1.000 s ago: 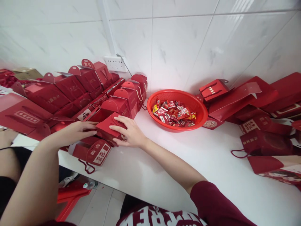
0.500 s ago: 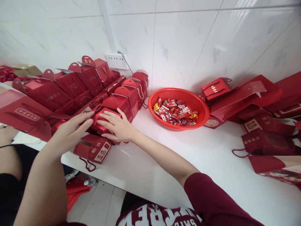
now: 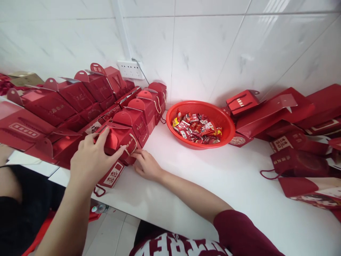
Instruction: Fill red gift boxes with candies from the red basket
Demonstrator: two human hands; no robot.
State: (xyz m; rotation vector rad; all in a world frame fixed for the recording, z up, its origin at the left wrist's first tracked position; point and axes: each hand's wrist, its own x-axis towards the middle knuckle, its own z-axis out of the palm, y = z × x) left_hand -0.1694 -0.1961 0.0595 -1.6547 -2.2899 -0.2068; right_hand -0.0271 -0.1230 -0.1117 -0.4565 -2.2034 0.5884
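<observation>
The left hand point(image 3: 92, 161) grips a small red gift box point(image 3: 119, 140) from the near side: the fingers are spread and curled over its top and front, with the thumb stretched along its lower face. The box stands at the near end of a row of boxes point(image 3: 141, 112) just like it, on the white surface point(image 3: 202, 177), and a pale cord handle loops across its right face. The right hand point(image 3: 146, 165) lies low on the surface just beside the box's lower right corner, fingers half curled, fingertips touching the box's base near the cord; it closes on nothing. Under the held box lies a flat box point(image 3: 113, 176) with a white label, its cord hanging over the surface's edge.

To the left, larger open boxes point(image 3: 66, 96) with raised flaps lean in a line along the wall. A red basket point(image 3: 221, 117) of wrapped sweets point(image 3: 195, 129) stands well apart to the right, near the tiled wall. Farther right lies a heap of red paper bags point(image 3: 298, 160), some flat, some tipped over. A white socket point(image 3: 130, 69) sits on the wall above the rows.
</observation>
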